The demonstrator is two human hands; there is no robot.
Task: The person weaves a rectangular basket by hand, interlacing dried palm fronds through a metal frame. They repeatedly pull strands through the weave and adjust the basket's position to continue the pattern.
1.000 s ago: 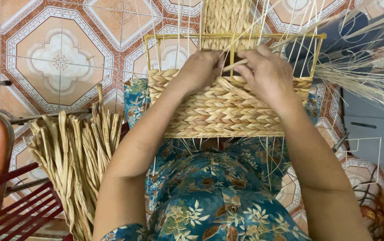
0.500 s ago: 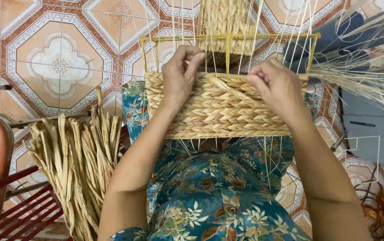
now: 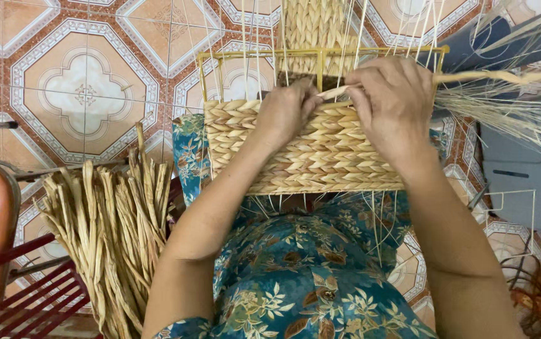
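A half-woven straw basket (image 3: 321,154) on a yellow wire frame (image 3: 220,58) rests on my lap, its braided wall facing me. My left hand (image 3: 286,113) presses on the top edge of the weave, fingers curled over the rim. My right hand (image 3: 393,100) pinches a pale straw strand (image 3: 503,76) that runs off to the right. Thin upright fibres (image 3: 358,31) rise from the frame between my hands.
A bundle of dried straw strips (image 3: 110,232) stands at my left knee. A red chair (image 3: 6,276) is at the lower left. Loose fine fibres (image 3: 503,110) lie at the right over a grey object (image 3: 515,169). The floor is patterned tile (image 3: 82,94).
Both hands have drawn closer together at the top rim. The right hand has taken a strand and pulled it taut to the right; the left moved right along the edge.
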